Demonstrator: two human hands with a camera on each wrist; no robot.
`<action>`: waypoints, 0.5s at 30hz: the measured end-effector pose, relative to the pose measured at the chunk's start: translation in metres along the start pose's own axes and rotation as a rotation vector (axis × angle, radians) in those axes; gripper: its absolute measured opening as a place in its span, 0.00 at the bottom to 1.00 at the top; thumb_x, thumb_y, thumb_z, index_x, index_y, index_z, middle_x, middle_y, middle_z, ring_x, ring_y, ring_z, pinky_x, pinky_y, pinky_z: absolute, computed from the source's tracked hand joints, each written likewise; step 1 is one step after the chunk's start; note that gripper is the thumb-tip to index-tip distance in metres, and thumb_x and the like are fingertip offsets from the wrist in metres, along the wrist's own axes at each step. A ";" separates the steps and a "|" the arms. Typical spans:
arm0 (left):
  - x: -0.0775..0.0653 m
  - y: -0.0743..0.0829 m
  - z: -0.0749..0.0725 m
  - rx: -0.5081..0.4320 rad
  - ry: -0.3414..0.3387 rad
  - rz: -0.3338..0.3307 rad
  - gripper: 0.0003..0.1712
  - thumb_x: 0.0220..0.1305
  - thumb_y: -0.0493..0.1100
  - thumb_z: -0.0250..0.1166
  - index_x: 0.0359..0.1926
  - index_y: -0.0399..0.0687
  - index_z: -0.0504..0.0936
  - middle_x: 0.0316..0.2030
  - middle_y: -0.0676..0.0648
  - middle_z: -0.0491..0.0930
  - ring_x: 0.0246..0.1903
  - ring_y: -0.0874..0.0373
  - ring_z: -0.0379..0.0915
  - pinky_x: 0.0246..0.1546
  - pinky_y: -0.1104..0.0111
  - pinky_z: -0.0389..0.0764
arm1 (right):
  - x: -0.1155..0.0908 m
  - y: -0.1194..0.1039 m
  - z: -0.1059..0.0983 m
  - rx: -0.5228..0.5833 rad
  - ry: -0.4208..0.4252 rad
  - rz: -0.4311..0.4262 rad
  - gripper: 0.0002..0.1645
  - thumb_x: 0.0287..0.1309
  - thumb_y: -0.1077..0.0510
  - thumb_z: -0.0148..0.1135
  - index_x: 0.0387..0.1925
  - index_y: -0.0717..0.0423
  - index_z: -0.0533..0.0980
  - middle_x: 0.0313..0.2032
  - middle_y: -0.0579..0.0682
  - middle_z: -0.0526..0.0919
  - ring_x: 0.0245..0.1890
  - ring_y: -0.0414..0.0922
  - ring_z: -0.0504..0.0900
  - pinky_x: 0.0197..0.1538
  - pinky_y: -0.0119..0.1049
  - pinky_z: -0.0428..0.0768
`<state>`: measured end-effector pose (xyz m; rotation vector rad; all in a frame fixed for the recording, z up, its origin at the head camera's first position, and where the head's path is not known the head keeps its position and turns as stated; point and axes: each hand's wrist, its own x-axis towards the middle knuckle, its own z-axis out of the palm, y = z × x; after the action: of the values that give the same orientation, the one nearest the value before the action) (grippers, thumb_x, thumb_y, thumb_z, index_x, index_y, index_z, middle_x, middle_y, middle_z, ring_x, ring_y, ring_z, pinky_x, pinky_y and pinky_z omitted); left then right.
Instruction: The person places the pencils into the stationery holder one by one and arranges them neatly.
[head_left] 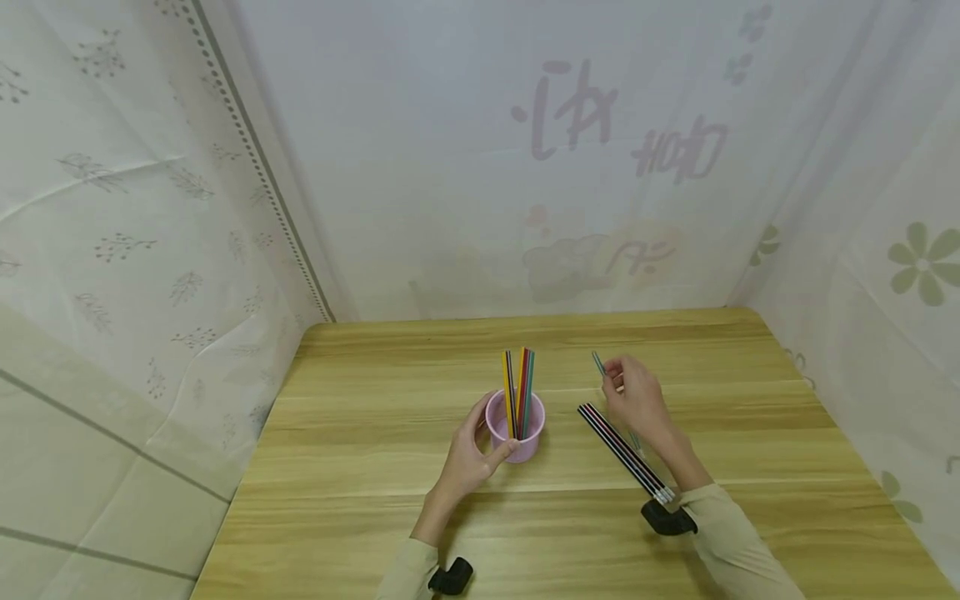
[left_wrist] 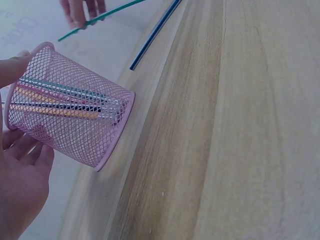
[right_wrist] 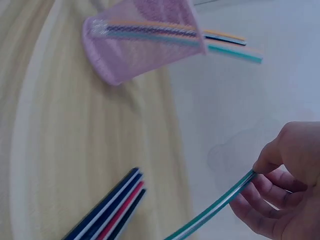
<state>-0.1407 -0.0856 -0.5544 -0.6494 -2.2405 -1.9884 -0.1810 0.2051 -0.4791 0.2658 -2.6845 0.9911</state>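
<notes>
My left hand (head_left: 463,460) grips a pink mesh pencil cup (head_left: 525,450), thumb at the near rim and fingers around its far side. Inside the cup lean several pencils (head_left: 529,383) in yellow, black, red and green, their upper ends above the rim. To the right of the cup, my right hand (head_left: 639,400) pinches a green pencil (right_wrist: 215,212) between thumb and fingers, above the table. Below that hand lies a row of several dark pencils (head_left: 618,446), one of them red, side by side on the wood.
The wooden table (head_left: 360,467) has a far edge close to a pale patterned curtain (head_left: 465,208). More curtain stands along the left and right sides. A black wrist mount (head_left: 670,518) on the right sleeve sits by the near ends of the loose pencils.
</notes>
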 end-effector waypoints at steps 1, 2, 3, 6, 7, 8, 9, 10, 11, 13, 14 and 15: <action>0.000 0.000 0.000 -0.001 -0.001 0.000 0.47 0.59 0.36 0.74 0.75 0.39 0.60 0.70 0.34 0.68 0.69 0.37 0.68 0.72 0.49 0.70 | 0.001 -0.002 -0.001 0.005 0.007 -0.005 0.09 0.63 0.69 0.56 0.43 0.69 0.76 0.35 0.61 0.82 0.33 0.51 0.83 0.34 0.35 0.85; 0.000 0.001 0.000 -0.001 -0.002 0.000 0.47 0.59 0.36 0.74 0.75 0.40 0.60 0.70 0.34 0.68 0.69 0.38 0.67 0.72 0.50 0.70 | 0.002 -0.005 -0.002 0.015 0.012 -0.006 0.09 0.63 0.69 0.57 0.44 0.69 0.76 0.36 0.61 0.82 0.34 0.51 0.83 0.34 0.35 0.86; 0.000 0.001 0.000 0.000 -0.002 0.002 0.47 0.59 0.36 0.74 0.75 0.39 0.60 0.70 0.34 0.68 0.69 0.37 0.67 0.73 0.50 0.70 | 0.003 -0.009 -0.004 0.024 0.014 -0.007 0.09 0.63 0.68 0.57 0.44 0.69 0.76 0.36 0.61 0.82 0.34 0.52 0.84 0.34 0.34 0.86; 0.001 0.002 0.000 0.002 -0.001 0.006 0.47 0.60 0.36 0.74 0.75 0.39 0.60 0.70 0.34 0.68 0.69 0.37 0.67 0.72 0.49 0.70 | 0.007 -0.018 -0.007 0.060 0.023 -0.002 0.09 0.63 0.68 0.57 0.44 0.69 0.76 0.37 0.61 0.83 0.35 0.52 0.85 0.34 0.33 0.87; 0.001 0.001 0.000 0.001 0.001 0.008 0.47 0.59 0.36 0.74 0.75 0.39 0.60 0.70 0.34 0.68 0.68 0.37 0.68 0.72 0.49 0.70 | 0.008 -0.021 -0.008 0.071 0.028 0.001 0.10 0.63 0.68 0.57 0.45 0.69 0.76 0.37 0.61 0.83 0.36 0.53 0.85 0.34 0.32 0.87; 0.001 0.001 0.000 0.000 0.003 0.011 0.47 0.59 0.36 0.74 0.75 0.39 0.60 0.70 0.34 0.69 0.68 0.37 0.68 0.72 0.48 0.70 | 0.009 -0.025 -0.010 0.083 0.028 0.008 0.10 0.63 0.68 0.57 0.45 0.68 0.76 0.37 0.61 0.83 0.36 0.52 0.85 0.34 0.32 0.87; 0.001 0.001 0.000 -0.002 0.004 0.014 0.47 0.59 0.35 0.74 0.75 0.39 0.61 0.69 0.33 0.69 0.68 0.36 0.68 0.72 0.48 0.70 | 0.010 -0.028 -0.011 0.097 0.030 0.011 0.10 0.64 0.67 0.57 0.45 0.68 0.76 0.37 0.61 0.83 0.36 0.52 0.85 0.34 0.31 0.87; 0.001 0.000 0.000 -0.005 0.005 0.017 0.46 0.59 0.35 0.74 0.75 0.38 0.61 0.69 0.33 0.69 0.68 0.36 0.68 0.71 0.47 0.70 | 0.011 -0.031 -0.012 0.111 0.033 0.014 0.10 0.64 0.67 0.57 0.45 0.68 0.76 0.37 0.61 0.83 0.36 0.52 0.85 0.35 0.30 0.87; 0.001 -0.001 0.000 -0.008 0.005 0.020 0.46 0.59 0.35 0.74 0.75 0.38 0.61 0.69 0.33 0.69 0.68 0.36 0.68 0.71 0.47 0.70 | 0.013 -0.035 -0.013 0.124 0.036 0.013 0.10 0.64 0.67 0.57 0.45 0.68 0.76 0.37 0.61 0.83 0.36 0.52 0.85 0.35 0.30 0.87; 0.001 -0.001 0.001 -0.012 0.006 0.024 0.46 0.59 0.34 0.74 0.74 0.38 0.61 0.69 0.33 0.69 0.67 0.36 0.68 0.71 0.46 0.71 | 0.014 -0.041 -0.015 0.144 0.041 0.008 0.10 0.64 0.67 0.57 0.45 0.68 0.76 0.37 0.60 0.83 0.36 0.52 0.85 0.35 0.28 0.87; 0.001 -0.002 0.001 -0.014 0.004 0.026 0.46 0.59 0.34 0.74 0.74 0.38 0.61 0.69 0.33 0.69 0.67 0.36 0.68 0.71 0.46 0.70 | 0.015 -0.044 -0.016 0.156 0.044 0.005 0.10 0.64 0.67 0.57 0.45 0.67 0.76 0.37 0.60 0.84 0.36 0.52 0.85 0.35 0.27 0.87; 0.001 -0.001 0.001 -0.015 0.003 0.027 0.46 0.59 0.34 0.74 0.74 0.38 0.61 0.69 0.33 0.69 0.67 0.36 0.68 0.71 0.46 0.70 | 0.016 -0.048 -0.017 0.167 0.047 0.001 0.10 0.64 0.67 0.57 0.45 0.68 0.76 0.37 0.60 0.84 0.36 0.52 0.84 0.35 0.27 0.87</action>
<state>-0.1415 -0.0846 -0.5558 -0.6742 -2.2052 -1.9949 -0.1805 0.1794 -0.4327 0.2710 -2.5630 1.2089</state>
